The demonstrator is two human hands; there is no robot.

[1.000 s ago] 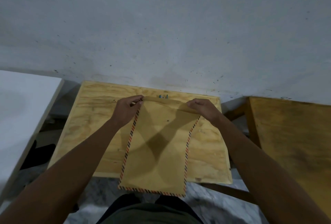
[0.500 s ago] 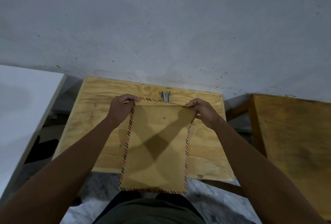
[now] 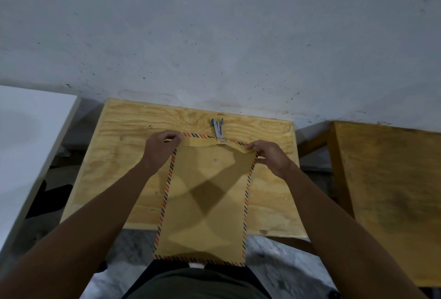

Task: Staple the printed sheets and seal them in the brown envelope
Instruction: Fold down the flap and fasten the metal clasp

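A brown envelope with a red-and-black striped border lies lengthwise on the plywood table, its near end hanging over the front edge. My left hand pinches the top left corner of its flap. My right hand pinches the top right corner. The flap stands partly raised, its striped edge showing along the top. A small teal and silver stapler lies on the table just beyond the flap. No printed sheets are visible; I cannot tell whether they are inside the envelope.
A grey wall rises right behind the table. A white surface stands to the left and a darker wooden table to the right, each separated by a gap. Marbled floor shows below.
The flap, folded down a second ago, has been lifted back so its striped edge shows. Both hands kept their hold on the top corners. The stapler has come into fuller view.
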